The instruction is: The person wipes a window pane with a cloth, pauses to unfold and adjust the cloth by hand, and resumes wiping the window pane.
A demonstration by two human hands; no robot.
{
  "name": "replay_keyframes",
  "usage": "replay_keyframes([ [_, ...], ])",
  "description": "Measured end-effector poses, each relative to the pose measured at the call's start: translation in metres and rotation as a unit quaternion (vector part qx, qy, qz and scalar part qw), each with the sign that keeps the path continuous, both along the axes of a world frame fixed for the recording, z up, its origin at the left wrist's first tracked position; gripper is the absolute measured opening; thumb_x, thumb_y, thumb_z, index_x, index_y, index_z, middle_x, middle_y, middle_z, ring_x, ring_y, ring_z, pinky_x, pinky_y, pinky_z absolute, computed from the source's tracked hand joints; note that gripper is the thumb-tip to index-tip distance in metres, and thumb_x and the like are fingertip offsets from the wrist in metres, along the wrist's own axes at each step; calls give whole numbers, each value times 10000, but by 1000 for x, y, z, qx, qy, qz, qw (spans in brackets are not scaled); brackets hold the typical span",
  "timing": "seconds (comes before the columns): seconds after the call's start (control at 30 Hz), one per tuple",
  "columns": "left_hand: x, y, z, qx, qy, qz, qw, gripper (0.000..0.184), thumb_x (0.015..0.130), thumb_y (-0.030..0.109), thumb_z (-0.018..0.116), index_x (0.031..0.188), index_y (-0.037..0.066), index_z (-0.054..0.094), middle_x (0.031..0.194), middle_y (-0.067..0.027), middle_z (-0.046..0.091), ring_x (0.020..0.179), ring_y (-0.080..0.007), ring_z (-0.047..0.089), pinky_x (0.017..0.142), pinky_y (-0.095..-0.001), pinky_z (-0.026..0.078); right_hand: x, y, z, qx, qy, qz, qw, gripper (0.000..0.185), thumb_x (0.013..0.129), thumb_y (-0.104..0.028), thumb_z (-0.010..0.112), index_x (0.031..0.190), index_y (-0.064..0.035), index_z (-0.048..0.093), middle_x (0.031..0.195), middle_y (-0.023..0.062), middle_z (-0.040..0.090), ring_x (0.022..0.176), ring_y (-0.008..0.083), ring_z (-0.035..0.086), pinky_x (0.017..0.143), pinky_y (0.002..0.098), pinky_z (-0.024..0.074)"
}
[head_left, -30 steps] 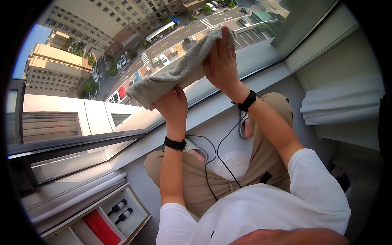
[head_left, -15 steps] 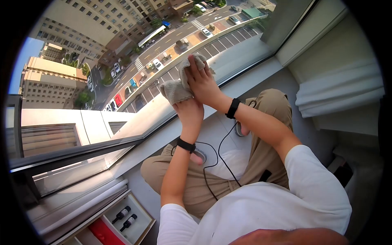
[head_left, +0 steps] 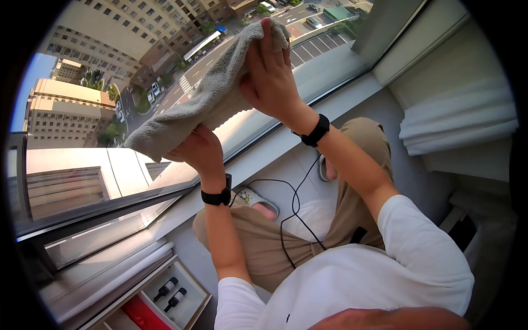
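Grey cloth [head_left: 206, 91] stretches slantwise between our two hands, raised by the window, with buildings and a street visible beyond. Our left hand [head_left: 199, 154] grasps its lower end, thumb against the fabric; our right hand [head_left: 270, 82] holds the upper end, fingers laid over it, though how firmly they press we cannot tell. The cloth and hands block part of our view of the street. Below them runs the pale ledge [head_left: 357, 99], and a looped black cable [head_left: 297, 204] lies across the space between our tan-trousered legs. White folded fabric [head_left: 456, 132] hangs at right. At lower left, a divided tray [head_left: 193, 276] holds two dark bottles [head_left: 175, 300] in one compartment and something red [head_left: 144, 314] in the next.
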State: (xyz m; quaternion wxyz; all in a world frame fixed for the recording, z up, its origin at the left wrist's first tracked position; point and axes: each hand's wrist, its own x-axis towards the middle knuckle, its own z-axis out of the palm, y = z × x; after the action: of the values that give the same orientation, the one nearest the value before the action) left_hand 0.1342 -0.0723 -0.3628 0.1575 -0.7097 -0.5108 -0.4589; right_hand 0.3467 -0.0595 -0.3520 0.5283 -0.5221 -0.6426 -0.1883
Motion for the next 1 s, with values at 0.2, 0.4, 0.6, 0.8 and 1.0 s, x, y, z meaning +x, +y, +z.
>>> replay_keyframes([
  [0.2,2,-6,-11,-63,39,-14,997,473,956,225,578,1353,-33,592,1442,-308,518,1380,-532,380,1192,-612,175,-8,-1,-15,-54,-6,2,999,688,897,-325,604,1429,96,492,1645,415,193,1490,573,288,1192,733,155],
  [0.4,1,-5,-22,-56,63,7,996,481,933,241,613,1347,-3,638,1461,-236,576,1388,-458,452,1156,-595,224,-15,-5,-32,-75,-15,17,997,746,916,-371,591,1459,121,449,1649,432,144,1534,569,195,1184,739,136],
  [0.6,3,-6,-22,-63,64,7,996,493,939,251,608,1356,-12,627,1467,-246,567,1392,-459,449,1156,-588,227,-12,-10,-29,-68,-14,33,997,795,891,-403,625,1477,104,447,1666,411,135,1550,555,171,1198,720,134],
  [0.8,-1,-2,-17,-58,43,-13,997,505,973,266,571,1378,-34,599,1462,-272,547,1393,-491,430,1171,-606,206,-2,-5,-2,-17,-39,5,999,791,883,-445,650,1493,27,476,1694,324,187,1462,525,358,1176,682,219],
  [1.0,1,13,-10,36,-31,5,999,512,987,274,557,1395,-34,577,1439,-297,541,1379,-513,418,1174,-622,188,-1,-18,61,-57,-54,-18,997,743,912,-247,641,1505,128,398,1652,386,194,1537,571,188,1244,659,179],
])
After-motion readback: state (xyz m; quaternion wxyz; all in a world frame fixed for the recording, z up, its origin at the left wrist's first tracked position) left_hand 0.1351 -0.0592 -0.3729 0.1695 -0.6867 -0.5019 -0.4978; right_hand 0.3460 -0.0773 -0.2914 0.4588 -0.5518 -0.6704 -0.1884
